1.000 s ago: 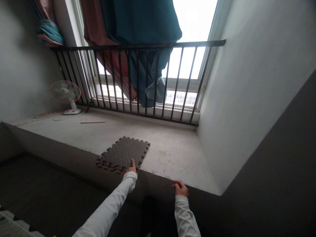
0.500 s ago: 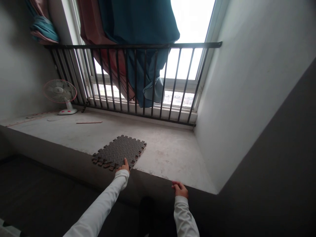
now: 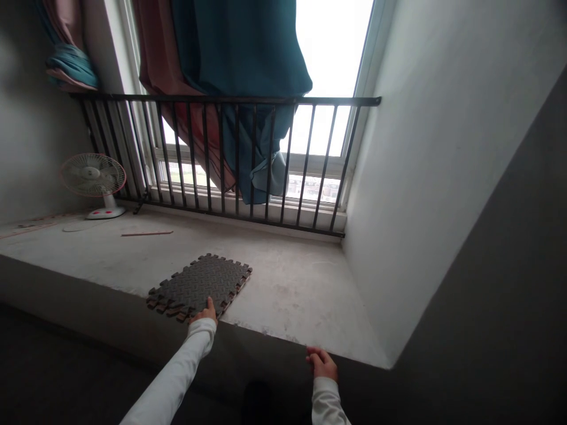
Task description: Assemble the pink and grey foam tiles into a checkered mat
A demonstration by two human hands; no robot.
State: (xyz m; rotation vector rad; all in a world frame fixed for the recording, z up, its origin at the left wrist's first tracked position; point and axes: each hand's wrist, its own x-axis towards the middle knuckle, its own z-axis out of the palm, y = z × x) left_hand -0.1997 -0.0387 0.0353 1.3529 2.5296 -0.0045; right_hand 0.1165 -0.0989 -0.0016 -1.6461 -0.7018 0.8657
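Interlocking foam floor mat (image 3: pixel 199 285), dark, diamond tread, lies flat on concrete window ledge (image 3: pixel 292 283), near front lip. Judged light, flexible; best held at near edge, toothed rim may bend. Left hand (image 3: pixel 202 313) open, fingers resting on near edge, no pinch. Right hand (image 3: pixel 322 364) curled at ledge lip, apart from mat; grip on lip cannot be told. No brand or writing legible. Beyond: wooden strip (image 3: pixel 147 234), desk fan (image 3: pixel 93 175), black railing (image 3: pixel 221 100).
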